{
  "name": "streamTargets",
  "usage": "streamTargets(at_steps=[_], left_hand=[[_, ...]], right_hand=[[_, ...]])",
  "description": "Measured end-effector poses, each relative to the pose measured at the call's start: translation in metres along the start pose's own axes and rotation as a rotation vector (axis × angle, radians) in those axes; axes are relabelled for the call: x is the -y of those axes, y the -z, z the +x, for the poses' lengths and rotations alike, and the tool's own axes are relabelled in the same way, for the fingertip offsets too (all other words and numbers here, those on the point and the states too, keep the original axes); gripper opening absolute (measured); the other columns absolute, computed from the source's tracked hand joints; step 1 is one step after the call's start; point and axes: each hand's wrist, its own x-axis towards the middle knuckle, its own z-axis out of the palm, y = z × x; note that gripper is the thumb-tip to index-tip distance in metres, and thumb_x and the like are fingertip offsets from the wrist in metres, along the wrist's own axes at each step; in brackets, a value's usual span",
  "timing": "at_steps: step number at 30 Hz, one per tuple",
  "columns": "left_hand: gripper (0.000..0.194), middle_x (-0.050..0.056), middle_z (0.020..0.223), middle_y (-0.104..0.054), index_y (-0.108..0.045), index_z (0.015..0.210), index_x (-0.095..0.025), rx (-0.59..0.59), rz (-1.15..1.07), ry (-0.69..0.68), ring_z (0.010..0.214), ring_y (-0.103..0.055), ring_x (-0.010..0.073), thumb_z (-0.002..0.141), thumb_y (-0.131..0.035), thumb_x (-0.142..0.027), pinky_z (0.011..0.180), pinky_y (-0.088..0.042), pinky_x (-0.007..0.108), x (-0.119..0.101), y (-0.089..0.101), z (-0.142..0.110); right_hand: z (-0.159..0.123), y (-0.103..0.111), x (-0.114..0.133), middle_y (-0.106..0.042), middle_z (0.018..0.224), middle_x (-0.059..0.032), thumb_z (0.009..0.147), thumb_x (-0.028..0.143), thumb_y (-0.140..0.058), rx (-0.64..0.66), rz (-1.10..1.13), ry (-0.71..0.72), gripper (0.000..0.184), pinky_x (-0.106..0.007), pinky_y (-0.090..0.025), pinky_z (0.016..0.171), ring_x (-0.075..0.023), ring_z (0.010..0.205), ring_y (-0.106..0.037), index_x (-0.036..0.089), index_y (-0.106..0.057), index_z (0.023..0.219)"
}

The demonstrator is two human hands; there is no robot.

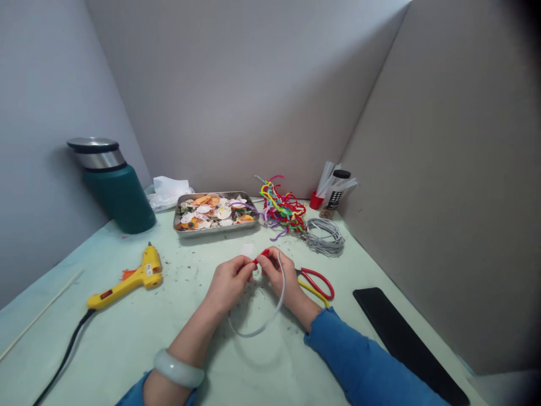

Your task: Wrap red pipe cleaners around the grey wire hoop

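Can't read the labels (335, 199) on that glue gun (135, 280) or jar (339, 185), too tiny. Left hand (229, 282) and right hand (279, 273) both pinch a red strip (262, 255) over the worktop (181, 304), slanting away rightward; grey wire (262, 329) loops nearward.

Can't read any words or numbers from here. Small white sticker (148, 269) on yellow glue gun (134, 281), dark label (335, 199) with white marks on jar (338, 185): too tiny for me.

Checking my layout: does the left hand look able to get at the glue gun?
Probably yes: only scrap-strewn tabletop lies between the left hand and the glue gun, though the hand may first need to release the red piece.
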Motion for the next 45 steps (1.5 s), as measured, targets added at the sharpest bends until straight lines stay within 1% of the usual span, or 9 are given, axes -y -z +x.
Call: streamTargets(at_steps=[5, 10, 14, 16, 19, 29, 36, 40, 45], left_hand=[[0.024, -0.006, 0.050, -0.047, -0.053, 0.070, -0.018, 0.055, -0.232, 0.143, 0.035, -0.031, 0.0069, 0.074, -0.052, -0.041, 0.036, -0.023, 0.019, 0.002, -0.002, 0.002], [0.026, -0.006, 0.050, -0.045, -0.056, 0.074, -0.016, 0.039, -0.214, 0.096, 0.038, -0.032, 0.0061, 0.075, -0.053, -0.041, 0.039, -0.024, 0.018, 0.001, -0.003, 0.000], [0.030, -0.006, 0.049, -0.044, -0.061, 0.075, -0.015, 0.046, -0.127, 0.039, 0.040, -0.034, 0.0070, 0.078, -0.051, -0.043, 0.041, -0.025, 0.019, 0.001, -0.002, -0.001], [0.033, -0.005, 0.049, -0.045, -0.061, 0.069, -0.014, 0.038, -0.081, 0.034, 0.041, -0.035, 0.0073, 0.079, -0.049, -0.044, 0.042, -0.025, 0.020, 0.001, -0.001, -0.002], [0.034, -0.003, 0.050, -0.048, -0.064, 0.074, -0.014, 0.040, -0.073, 0.054, 0.040, -0.035, 0.0077, 0.079, -0.048, -0.044, 0.041, -0.024, 0.020, 0.002, -0.001, -0.001], [0.036, -0.007, 0.046, -0.042, -0.061, 0.078, -0.013, 0.185, -0.374, 0.220, 0.031, -0.029, 0.0048, 0.074, -0.055, -0.048, 0.032, -0.020, 0.018, 0.001, -0.004, -0.003], [0.034, -0.006, 0.052, -0.045, -0.059, 0.083, -0.012, 0.366, -0.689, 0.290, 0.033, -0.026, 0.0034, 0.076, -0.056, -0.045, 0.032, -0.027, 0.017, -0.006, -0.001, -0.007], [0.028, -0.005, 0.054, -0.047, -0.060, 0.085, -0.011, 0.397, -0.753, 0.349, 0.034, -0.026, 0.0034, 0.077, -0.055, -0.037, 0.032, -0.028, 0.018, -0.009, 0.001, -0.007], [0.031, -0.004, 0.055, -0.049, -0.061, 0.090, -0.010, 0.443, -0.755, 0.324, 0.033, -0.026, 0.0026, 0.077, -0.057, -0.038, 0.032, -0.029, 0.018, -0.008, 0.002, -0.008]], right_hand=[[0.003, 0.000, 0.004, -0.046, 0.061, 0.0050, 0.084, 0.034, -0.053, -0.046, 0.126, -0.007, 0.016, -0.022, -0.035, 0.053, -0.0099, 0.054, -0.042, 0.019, -0.051, 0.080], [0.003, 0.003, 0.007, -0.046, 0.058, 0.0048, 0.084, 0.031, -0.053, -0.058, 0.097, -0.004, 0.015, -0.023, -0.036, 0.054, -0.0105, 0.054, -0.043, 0.019, -0.052, 0.076], [0.001, 0.003, 0.009, -0.049, 0.061, 0.0040, 0.084, 0.032, -0.054, -0.032, 0.112, 0.001, 0.013, -0.022, -0.038, 0.054, -0.0106, 0.056, -0.046, 0.019, -0.054, 0.082], [0.001, 0.002, 0.009, -0.050, 0.062, 0.0038, 0.084, 0.032, -0.054, -0.028, 0.138, -0.006, 0.014, -0.022, -0.038, 0.054, -0.0106, 0.056, -0.047, 0.019, -0.054, 0.085], [0.003, 0.002, 0.010, -0.050, 0.061, 0.0043, 0.084, 0.034, -0.053, -0.046, 0.194, -0.032, 0.017, -0.023, -0.038, 0.053, -0.0106, 0.055, -0.047, 0.019, -0.055, 0.092], [0.005, 0.002, 0.008, -0.051, 0.062, 0.0025, 0.079, 0.038, -0.058, 0.017, 0.286, -0.120, 0.021, -0.023, -0.041, 0.053, -0.0105, 0.055, -0.047, 0.018, -0.056, 0.083], [0.006, 0.001, 0.009, -0.052, 0.063, 0.0032, 0.074, 0.039, -0.062, -0.030, 0.333, -0.192, 0.022, -0.022, -0.043, 0.052, -0.0098, 0.055, -0.047, 0.018, -0.055, 0.076], [0.006, 0.002, 0.011, -0.051, 0.061, 0.0038, 0.075, 0.037, -0.062, -0.037, 0.330, -0.187, 0.021, -0.021, -0.041, 0.051, -0.0089, 0.053, -0.045, 0.017, -0.056, 0.075], [0.006, 0.002, 0.011, -0.050, 0.056, 0.0044, 0.076, 0.037, -0.061, -0.019, 0.315, -0.180, 0.022, -0.021, -0.039, 0.050, -0.0092, 0.051, -0.044, 0.017, -0.054, 0.073]])
